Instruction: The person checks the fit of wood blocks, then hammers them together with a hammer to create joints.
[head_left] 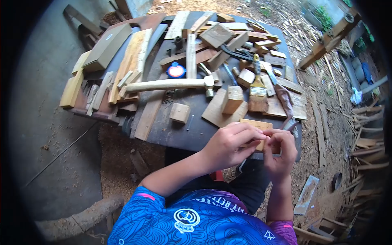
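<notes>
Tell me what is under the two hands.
Part of a wood block shows beneath the left hand and right hand; its covered middle, and anything pinched there, cannot be made out.

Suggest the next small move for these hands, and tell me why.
I'd probably ease the fingertips slightly apart to check what they are working on: the left hand and right hand meet closely in front of a light wooden piece, and the bent fingers hide whatever may be pinched between them.
</notes>
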